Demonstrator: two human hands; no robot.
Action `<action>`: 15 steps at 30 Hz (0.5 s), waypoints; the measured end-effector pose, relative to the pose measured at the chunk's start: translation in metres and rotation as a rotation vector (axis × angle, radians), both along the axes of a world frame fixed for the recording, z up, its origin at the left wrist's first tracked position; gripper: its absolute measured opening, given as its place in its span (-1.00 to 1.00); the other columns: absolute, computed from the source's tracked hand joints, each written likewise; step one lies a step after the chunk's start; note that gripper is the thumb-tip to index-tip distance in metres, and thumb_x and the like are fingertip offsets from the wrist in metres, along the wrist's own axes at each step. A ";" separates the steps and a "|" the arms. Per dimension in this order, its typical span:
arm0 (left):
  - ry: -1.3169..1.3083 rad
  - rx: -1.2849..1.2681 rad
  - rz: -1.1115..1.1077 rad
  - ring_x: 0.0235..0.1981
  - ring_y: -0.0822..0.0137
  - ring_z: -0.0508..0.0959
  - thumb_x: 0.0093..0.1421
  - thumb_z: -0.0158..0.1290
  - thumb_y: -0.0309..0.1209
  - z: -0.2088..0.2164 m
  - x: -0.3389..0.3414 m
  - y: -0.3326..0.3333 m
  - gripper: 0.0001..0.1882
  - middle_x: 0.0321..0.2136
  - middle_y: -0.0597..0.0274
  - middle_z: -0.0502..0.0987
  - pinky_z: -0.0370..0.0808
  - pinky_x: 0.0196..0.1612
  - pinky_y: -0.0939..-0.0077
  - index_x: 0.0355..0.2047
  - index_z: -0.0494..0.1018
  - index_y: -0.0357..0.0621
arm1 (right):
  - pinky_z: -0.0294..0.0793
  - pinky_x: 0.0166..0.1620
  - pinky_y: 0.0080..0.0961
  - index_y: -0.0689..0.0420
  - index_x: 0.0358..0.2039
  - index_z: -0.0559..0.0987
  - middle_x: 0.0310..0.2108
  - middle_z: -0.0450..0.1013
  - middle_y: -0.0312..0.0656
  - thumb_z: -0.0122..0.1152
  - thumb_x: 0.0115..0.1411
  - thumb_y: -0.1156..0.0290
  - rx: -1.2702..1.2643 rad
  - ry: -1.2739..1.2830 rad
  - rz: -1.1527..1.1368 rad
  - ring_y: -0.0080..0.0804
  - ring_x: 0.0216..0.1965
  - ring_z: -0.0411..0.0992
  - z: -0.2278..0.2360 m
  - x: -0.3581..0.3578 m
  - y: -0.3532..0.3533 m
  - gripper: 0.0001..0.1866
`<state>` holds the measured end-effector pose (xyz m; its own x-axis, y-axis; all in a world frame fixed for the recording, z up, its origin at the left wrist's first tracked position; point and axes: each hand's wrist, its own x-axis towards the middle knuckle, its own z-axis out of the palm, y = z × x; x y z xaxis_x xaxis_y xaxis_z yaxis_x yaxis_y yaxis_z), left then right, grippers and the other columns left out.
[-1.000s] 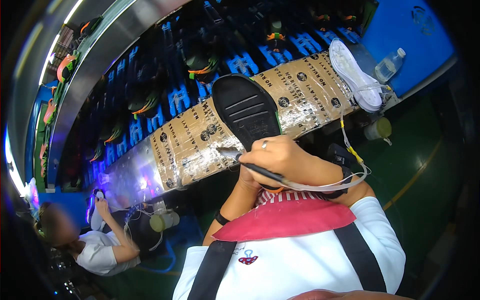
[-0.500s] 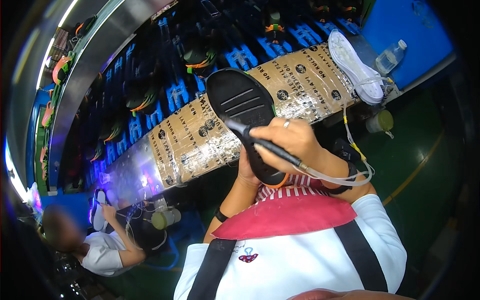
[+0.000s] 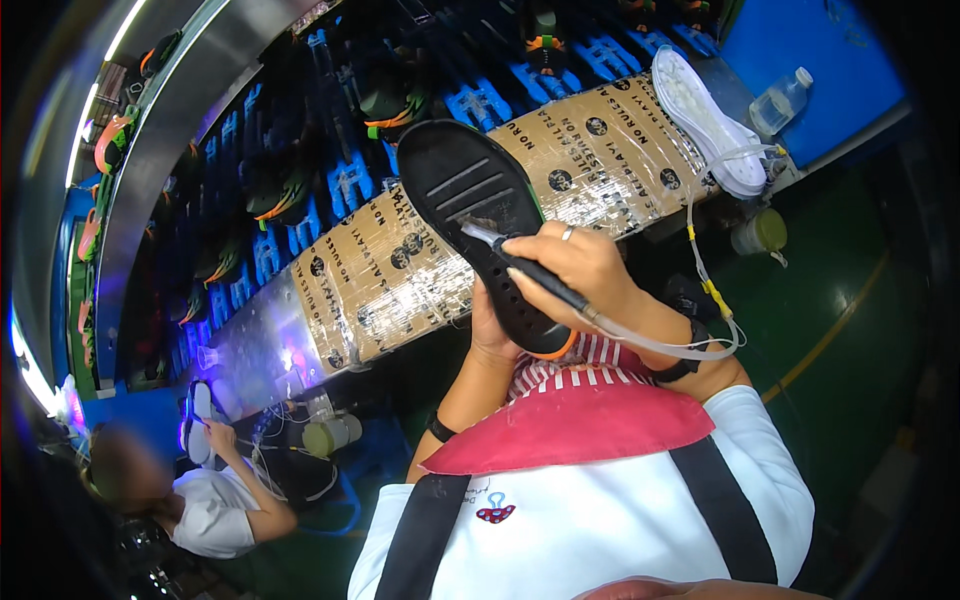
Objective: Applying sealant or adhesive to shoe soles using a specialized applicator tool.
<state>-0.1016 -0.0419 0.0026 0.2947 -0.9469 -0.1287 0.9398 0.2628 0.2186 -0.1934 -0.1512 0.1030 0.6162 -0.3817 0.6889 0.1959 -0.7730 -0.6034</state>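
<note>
A black shoe sole (image 3: 500, 190) with slots, small holes and an orange edge at its near end is tilted up in front of me. My left hand (image 3: 492, 325) holds it from beneath near its narrow part; most of its fingers are hidden behind the sole. In my right hand (image 3: 585, 265) is a brush (image 3: 545, 280) with a black handle, a pale ferrule and a clear tube at its rear. The bristles are on or just over the middle of the sole, below the slots; actual contact is hard to tell.
A cardboard-covered ledge (image 3: 400, 270) runs behind the sole. At the right lie a white sole (image 3: 705, 120) and a clear bottle (image 3: 782, 102). The brush's tube (image 3: 722, 290) loops by my right wrist. Shoes on blue holders (image 3: 480, 105) line the far side. A co-worker (image 3: 215, 505) is at lower left.
The brush has moved from the sole's left edge to the right, onto its middle. The sole has shifted slightly left and away from me, still in my left hand.
</note>
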 end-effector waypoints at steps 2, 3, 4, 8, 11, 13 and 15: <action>-0.004 -0.018 -0.057 0.01 0.17 0.43 0.18 -0.14 0.15 -0.017 0.007 0.004 -0.36 0.01 0.11 0.41 0.36 0.09 0.23 0.06 0.30 -0.07 | 0.37 -0.57 -0.48 0.23 -0.32 0.55 -0.58 0.38 -0.13 0.29 -0.12 0.55 -0.066 0.046 0.046 -0.27 -0.62 0.40 -0.003 0.001 0.007 -0.73; -0.002 0.056 -0.059 -0.04 0.16 0.47 0.17 -0.13 0.16 -0.018 0.007 0.004 -0.36 -0.04 0.10 0.44 0.41 0.05 0.23 0.02 0.34 -0.09 | 0.37 -0.56 -0.48 0.23 -0.31 0.55 -0.58 0.38 -0.13 0.29 -0.12 0.54 -0.070 0.033 0.103 -0.27 -0.63 0.39 -0.007 0.001 0.010 -0.72; 0.033 0.056 -0.035 -0.05 0.15 0.48 0.15 -0.12 0.18 -0.029 0.007 0.003 -0.35 -0.05 0.10 0.45 0.42 0.04 0.23 0.02 0.34 -0.07 | 0.36 -0.57 -0.50 0.24 -0.31 0.55 -0.58 0.39 -0.14 0.30 -0.12 0.54 -0.076 0.036 0.135 -0.28 -0.62 0.39 -0.007 -0.001 0.011 -0.72; -0.045 0.215 0.060 0.02 0.08 0.42 0.10 -0.11 0.24 -0.025 0.019 0.005 -0.27 0.00 0.02 0.40 0.34 0.11 0.17 0.01 0.34 -0.14 | 0.33 -0.56 -0.53 0.28 -0.30 0.55 -0.59 0.40 -0.13 0.32 -0.11 0.56 0.121 0.032 0.264 -0.32 -0.62 0.40 -0.001 -0.009 0.006 -0.71; 0.035 0.011 0.076 -0.03 0.10 0.46 0.14 -0.14 0.20 -0.018 0.022 0.001 -0.34 -0.01 0.05 0.43 0.38 0.07 0.16 0.00 0.36 -0.08 | 0.34 -0.55 -0.52 0.27 -0.29 0.55 -0.57 0.40 -0.12 0.30 -0.09 0.58 0.136 -0.001 0.102 -0.31 -0.61 0.39 -0.007 -0.007 0.004 -0.72; -0.082 0.100 0.103 -0.05 0.17 0.47 0.17 -0.14 0.16 -0.014 0.018 0.002 -0.37 0.00 0.15 0.43 0.40 0.04 0.25 0.04 0.33 -0.06 | 0.38 -0.49 -0.44 0.18 -0.28 0.53 -0.55 0.38 -0.14 0.25 -0.04 0.51 0.074 0.082 0.126 -0.23 -0.55 0.40 -0.010 -0.009 0.011 -0.75; -0.152 -0.013 0.076 -0.05 0.15 0.47 0.17 -0.13 0.12 -0.008 0.019 -0.001 -0.38 -0.02 0.16 0.44 0.40 0.04 0.23 0.05 0.33 -0.08 | 0.39 -0.46 -0.42 0.17 -0.29 0.53 -0.56 0.35 -0.14 0.27 -0.04 0.45 -0.008 0.141 0.214 -0.20 -0.53 0.40 -0.009 -0.010 0.014 -0.75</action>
